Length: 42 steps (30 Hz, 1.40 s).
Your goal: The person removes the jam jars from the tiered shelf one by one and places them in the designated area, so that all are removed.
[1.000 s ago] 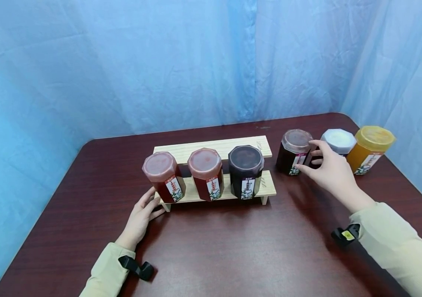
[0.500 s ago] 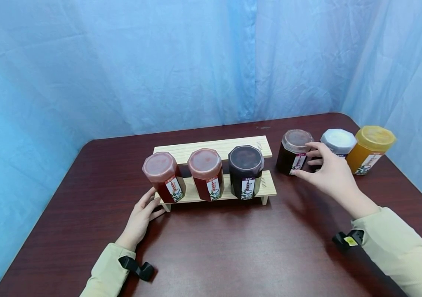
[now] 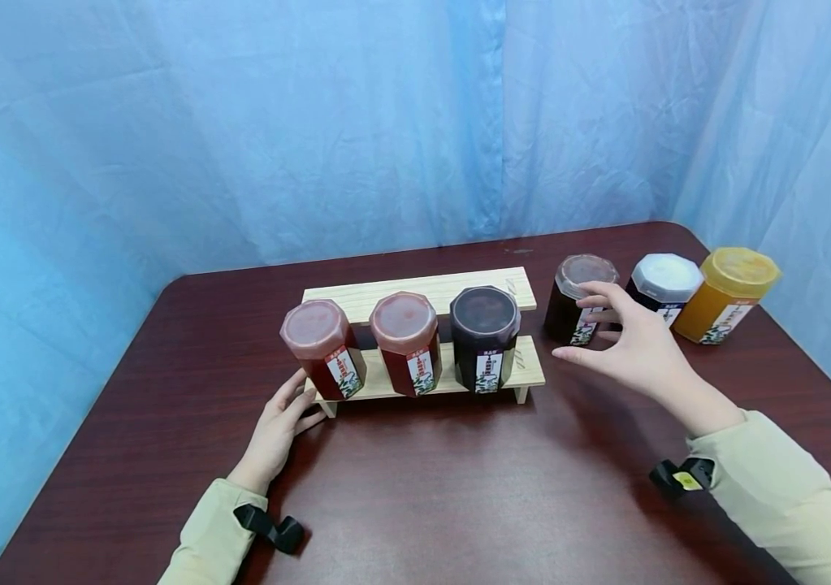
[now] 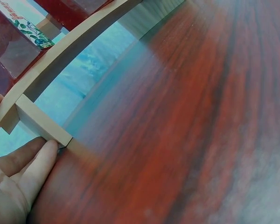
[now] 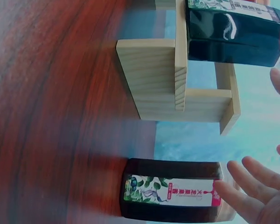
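Note:
In the head view, my right hand [image 3: 630, 341] is open, fingers spread, beside a dark jar [image 3: 561, 313] with a clear lid on the table's right side. In the right wrist view, its fingertips overlap the lid end of that jar [image 5: 172, 213]; the thumb stands apart from it. My left hand [image 3: 276, 431] rests its fingertips against the left end of a two-tier wooden rack [image 3: 415, 292], touching a leg in the left wrist view. On the lower tier stand two red jars [image 3: 323, 349] [image 3: 408, 345] and a black-lidded dark jar [image 3: 484, 341]. The upper tier is bare.
Right of my right hand stand a white-lidded dark jar [image 3: 664, 284] and a yellow jar [image 3: 725, 296], near the right edge of the dark wooden table [image 3: 430, 496]. Blue curtains [image 3: 386, 130] hang behind and beside the table.
My right hand has shifted left, its thumb moving past the dark jar's front and its fingers now overlapping more of the jar. The left hand, rack and jars have stayed put.

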Motion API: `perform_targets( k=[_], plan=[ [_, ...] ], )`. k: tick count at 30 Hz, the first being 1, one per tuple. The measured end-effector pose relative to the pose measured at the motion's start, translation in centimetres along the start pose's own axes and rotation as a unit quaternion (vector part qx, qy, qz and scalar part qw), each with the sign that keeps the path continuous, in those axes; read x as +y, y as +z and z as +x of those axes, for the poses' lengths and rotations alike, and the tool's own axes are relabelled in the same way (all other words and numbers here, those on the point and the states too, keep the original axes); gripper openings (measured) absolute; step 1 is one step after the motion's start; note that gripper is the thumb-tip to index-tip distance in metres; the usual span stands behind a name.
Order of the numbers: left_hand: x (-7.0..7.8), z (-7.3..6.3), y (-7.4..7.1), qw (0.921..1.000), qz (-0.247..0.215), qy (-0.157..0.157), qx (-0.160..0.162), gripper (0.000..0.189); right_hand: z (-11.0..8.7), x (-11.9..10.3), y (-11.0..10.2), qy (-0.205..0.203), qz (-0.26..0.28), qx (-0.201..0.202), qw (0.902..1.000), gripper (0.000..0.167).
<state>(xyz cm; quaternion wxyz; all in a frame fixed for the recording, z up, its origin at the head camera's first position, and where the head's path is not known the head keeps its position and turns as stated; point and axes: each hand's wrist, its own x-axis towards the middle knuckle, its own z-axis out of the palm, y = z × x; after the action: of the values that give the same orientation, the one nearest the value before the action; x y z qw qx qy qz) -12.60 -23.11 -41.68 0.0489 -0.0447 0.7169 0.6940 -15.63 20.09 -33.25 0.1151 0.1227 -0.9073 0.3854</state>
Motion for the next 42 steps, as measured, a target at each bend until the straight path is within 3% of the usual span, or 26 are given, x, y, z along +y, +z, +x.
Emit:
perform_targets(
  k=[23, 33, 42],
  plan=[
    [0.0, -0.1, -0.1, 1.0, -0.002, 0.002, -0.006, 0.051, 0.3, -2.6, 2.1, -0.073, 0.048, -0.033, 0.9957, 0.085],
    [0.3, -0.2, 0.0, 1.0, -0.001, 0.001, -0.008, 0.05, 0.4, -3.4, 3.3, -0.139, 0.06, -0.029, 0.9879, 0.092],
    [0.3, -0.2, 0.0, 1.0, 0.003, 0.001, -0.006, 0.051, 0.8, -4.3, 4.1, -0.148, 0.088, -0.048, 0.984, 0.093]
  ],
)
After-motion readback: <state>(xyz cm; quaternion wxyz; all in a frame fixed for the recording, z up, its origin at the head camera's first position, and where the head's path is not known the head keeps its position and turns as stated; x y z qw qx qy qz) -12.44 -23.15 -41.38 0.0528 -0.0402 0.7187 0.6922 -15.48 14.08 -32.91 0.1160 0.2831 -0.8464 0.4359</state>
